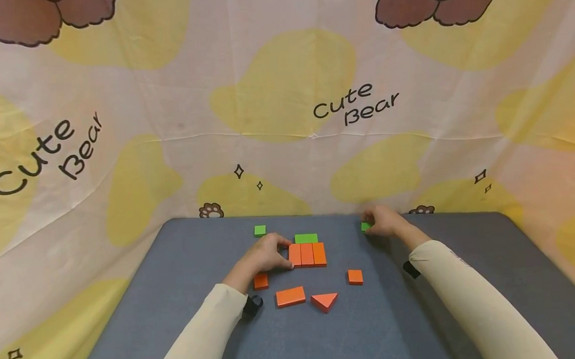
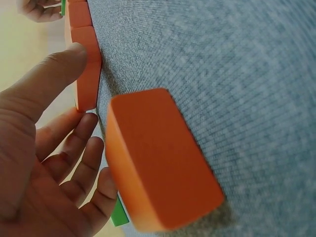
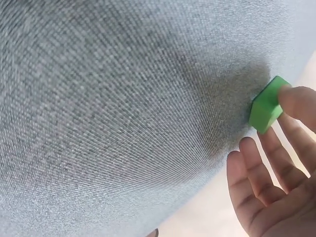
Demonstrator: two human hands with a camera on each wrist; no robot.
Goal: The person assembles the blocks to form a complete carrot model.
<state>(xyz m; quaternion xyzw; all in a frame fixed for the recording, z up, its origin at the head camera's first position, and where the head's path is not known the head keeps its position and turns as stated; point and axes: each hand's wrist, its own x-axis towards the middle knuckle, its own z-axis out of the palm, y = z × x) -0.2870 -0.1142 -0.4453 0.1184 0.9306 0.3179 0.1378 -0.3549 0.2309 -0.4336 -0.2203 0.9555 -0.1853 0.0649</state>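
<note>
Three orange blocks point(image 1: 307, 255) stand side by side mid-table, with a green block point(image 1: 306, 238) along their far edge. My left hand point(image 1: 264, 254) pinches the leftmost orange block point(image 2: 88, 74), thumb on its near end and fingers at its far end. Toward the table's back right, my right hand point(image 1: 384, 222) pinches a small green block point(image 3: 266, 104) between thumb and fingers, at the tabletop. A small orange block point(image 1: 261, 281) lies just beside the left wrist; it looms large in the left wrist view.
Another green block point(image 1: 260, 231) lies behind the left hand. Nearer the front are an orange rectangle point(image 1: 290, 297), an orange triangle point(image 1: 325, 301) and an orange square point(image 1: 355, 277). A patterned cloth point(image 1: 286, 163) hangs behind the grey table point(image 1: 364, 332).
</note>
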